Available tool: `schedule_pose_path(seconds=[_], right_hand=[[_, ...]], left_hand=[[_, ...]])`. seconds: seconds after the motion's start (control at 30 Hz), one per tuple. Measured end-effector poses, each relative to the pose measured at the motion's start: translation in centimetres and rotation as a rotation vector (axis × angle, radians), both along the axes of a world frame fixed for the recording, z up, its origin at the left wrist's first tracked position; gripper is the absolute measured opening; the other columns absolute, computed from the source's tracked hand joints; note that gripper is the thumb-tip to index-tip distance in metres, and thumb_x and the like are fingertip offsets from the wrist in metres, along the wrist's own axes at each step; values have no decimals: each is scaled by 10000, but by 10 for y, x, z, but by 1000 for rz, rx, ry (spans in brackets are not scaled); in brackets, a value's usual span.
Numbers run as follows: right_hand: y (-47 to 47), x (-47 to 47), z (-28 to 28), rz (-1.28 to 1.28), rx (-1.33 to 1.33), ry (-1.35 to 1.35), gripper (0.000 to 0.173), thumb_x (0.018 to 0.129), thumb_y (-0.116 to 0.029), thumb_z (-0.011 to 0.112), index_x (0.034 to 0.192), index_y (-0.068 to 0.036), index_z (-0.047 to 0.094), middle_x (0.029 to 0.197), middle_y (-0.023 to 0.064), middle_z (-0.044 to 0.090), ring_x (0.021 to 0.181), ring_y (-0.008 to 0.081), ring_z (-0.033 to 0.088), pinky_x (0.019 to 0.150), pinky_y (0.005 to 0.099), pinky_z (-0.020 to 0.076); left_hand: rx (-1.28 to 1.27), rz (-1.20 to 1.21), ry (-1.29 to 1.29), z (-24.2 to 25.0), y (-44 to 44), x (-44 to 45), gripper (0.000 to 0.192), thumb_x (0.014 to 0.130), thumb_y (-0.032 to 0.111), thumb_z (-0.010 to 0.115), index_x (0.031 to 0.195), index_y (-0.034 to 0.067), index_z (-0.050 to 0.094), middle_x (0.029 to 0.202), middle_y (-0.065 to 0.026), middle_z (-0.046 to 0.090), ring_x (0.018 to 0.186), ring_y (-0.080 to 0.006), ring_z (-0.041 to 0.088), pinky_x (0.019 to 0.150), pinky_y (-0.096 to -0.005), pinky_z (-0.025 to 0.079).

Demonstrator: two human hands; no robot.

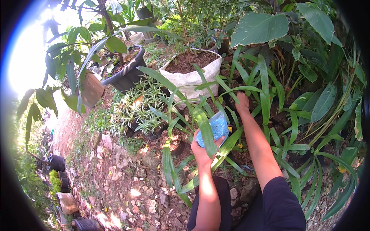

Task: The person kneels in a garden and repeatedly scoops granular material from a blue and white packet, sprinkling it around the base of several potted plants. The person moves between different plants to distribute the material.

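Observation:
My left hand (202,153) grips a clear plastic bag (216,128) filled with blue and white granules. A broad strap-like leaf (204,127) crosses in front of the bag and hides part of it. Farther forward and to the right, my right hand (242,101) reaches down among the long leaves of potted strappy plants (264,89). Its fingertips are partly covered by foliage, so whether it holds anything does not show. Just left of it stands a white woven sack (202,68) with soil and a thin-stemmed shrub in it.
Variegated spider plants (138,106) grow left of the sack. Behind them a black plastic pot (127,69) leans beside a brown planter (91,89). Large-leaved plants (260,27) crowd the right side. Stony ground (136,184) stretches at lower left, with black pots (56,163) along its edge.

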State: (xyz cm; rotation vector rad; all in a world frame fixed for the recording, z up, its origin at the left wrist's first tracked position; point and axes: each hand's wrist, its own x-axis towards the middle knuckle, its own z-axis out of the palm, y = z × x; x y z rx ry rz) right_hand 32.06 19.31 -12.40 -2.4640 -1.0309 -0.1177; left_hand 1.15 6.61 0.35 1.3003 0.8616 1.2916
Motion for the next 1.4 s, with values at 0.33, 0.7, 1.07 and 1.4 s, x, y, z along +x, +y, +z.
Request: schedule_pose_path(seconds=[0.33,0.7,1.07,1.4], right_hand=[[-31,-22,31,212,-53,-80,245,877,-139,582,1036,-28,732,1140,226,695,980,414,707,862,511,573],[-150,-58,130,355,194,87,234,945,-237,619,1072,-72,725,996,171,735,936,378,700,829,484,539],[-270,-113,230,601,435,509,388,1054,-332,534,1157,12,680,999,161,729,853,245,699,800,380,538],[-279,-109,273,997,570,353,158,962,-134,666,968,5,742,879,74,660,813,156,632,756,306,509]], left_hand=[[65,-1,83,7,-3,0,610,676,133,959,1174,2,632,876,-8,663,790,-100,621,748,-289,530],[-24,-151,10,15,-23,3,597,659,116,954,1161,-9,656,1012,-56,734,905,-141,688,847,-320,552],[33,-229,94,47,-69,9,657,620,80,955,1191,-21,646,1085,-99,737,966,-159,698,882,-330,563],[26,-236,-24,81,-116,29,702,614,123,977,1211,16,624,1094,-88,723,973,-158,684,896,-342,563]])
